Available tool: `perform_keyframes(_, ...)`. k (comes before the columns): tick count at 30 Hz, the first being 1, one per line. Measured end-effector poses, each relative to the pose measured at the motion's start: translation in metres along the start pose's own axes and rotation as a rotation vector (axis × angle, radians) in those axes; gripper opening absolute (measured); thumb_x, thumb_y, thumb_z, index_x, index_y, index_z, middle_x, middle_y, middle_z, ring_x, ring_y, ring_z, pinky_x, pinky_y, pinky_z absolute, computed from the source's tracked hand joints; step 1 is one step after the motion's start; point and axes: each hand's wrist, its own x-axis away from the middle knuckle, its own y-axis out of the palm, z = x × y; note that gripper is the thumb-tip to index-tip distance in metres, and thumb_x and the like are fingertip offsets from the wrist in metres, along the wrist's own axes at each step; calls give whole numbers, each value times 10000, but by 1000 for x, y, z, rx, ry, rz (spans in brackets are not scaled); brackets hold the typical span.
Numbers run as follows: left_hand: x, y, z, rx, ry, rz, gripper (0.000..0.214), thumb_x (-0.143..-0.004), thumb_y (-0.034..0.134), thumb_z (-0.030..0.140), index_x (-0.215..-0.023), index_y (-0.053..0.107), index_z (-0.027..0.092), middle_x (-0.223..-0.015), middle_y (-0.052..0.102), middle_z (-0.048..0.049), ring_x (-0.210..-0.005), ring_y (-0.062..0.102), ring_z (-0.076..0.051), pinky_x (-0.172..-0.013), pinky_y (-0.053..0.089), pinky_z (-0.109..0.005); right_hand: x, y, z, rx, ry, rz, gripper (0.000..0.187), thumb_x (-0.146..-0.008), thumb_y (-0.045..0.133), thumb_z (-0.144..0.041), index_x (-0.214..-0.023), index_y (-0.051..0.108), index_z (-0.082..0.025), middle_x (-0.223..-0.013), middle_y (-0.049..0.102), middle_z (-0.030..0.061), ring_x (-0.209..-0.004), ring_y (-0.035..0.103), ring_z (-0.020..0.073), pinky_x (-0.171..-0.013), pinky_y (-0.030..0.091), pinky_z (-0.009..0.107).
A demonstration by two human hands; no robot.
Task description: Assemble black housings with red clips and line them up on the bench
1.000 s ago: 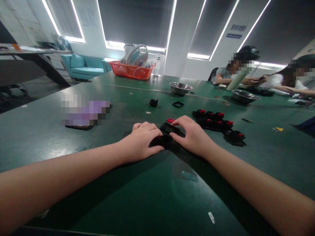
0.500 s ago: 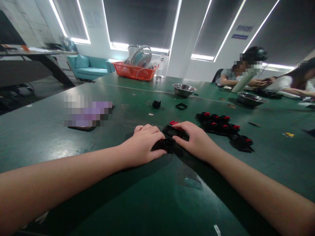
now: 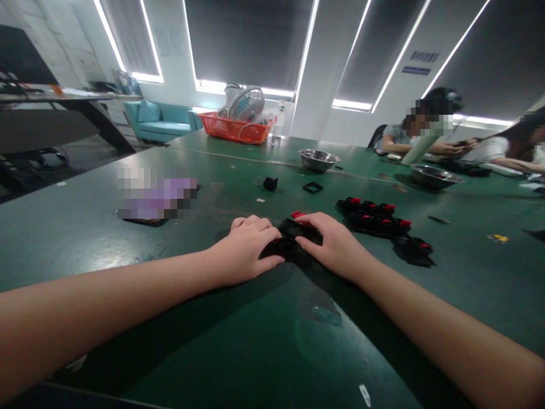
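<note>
My left hand [image 3: 244, 250] rests low over the table, its fingers closed round a dark black plastic part [image 3: 284, 249]. Across from it, my right hand [image 3: 336, 241] pinches a flat black frame-like piece [image 3: 290, 228] between thumb and fingers. The two black pieces meet or overlap between the hands; whether they are joined I cannot tell. Just beyond my right fingertips lies a small red clip-like piece [image 3: 297, 215]. Farther off are a small black block-like part [image 3: 270, 183] and a black square frame [image 3: 313, 187].
Several black assemblies with red pieces [image 3: 374, 218] lie to the right. A metal bowl [image 3: 318, 161] and a second bowl [image 3: 434, 177] stand farther back. A purple phone-like object [image 3: 159, 199] is at left, an orange basket [image 3: 236, 129] at the far edge. Two people [image 3: 398, 139] sit at right.
The camera view has shifted slightly. Both hands keep nearly the same pose on the black pieces, with no other clear change.
</note>
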Motion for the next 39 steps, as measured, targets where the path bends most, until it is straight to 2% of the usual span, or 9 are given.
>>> perform_keyframes(29,-1,3,-3,16,-27,1,257,-902,569,387,-1073,585,195,-1091,605,-77,-1069,531,-282,-905,383,-474,-1,1,1,11,5,-31,333,-833,608,-242,-1133,622,-100,-1131,667,162,-1065,608,276,-968,470,463)
perform_keyframes(39,0,1,-3,15,-44,3,243,-904,564,379,-1056,585,191,-1103,607,-80,-1063,531,-280,-902,379,-472,-1,0,0,8,10,-31,307,-831,607,-255,-1123,626,-164,-1119,671,139,-1051,623,281,-943,484,490)
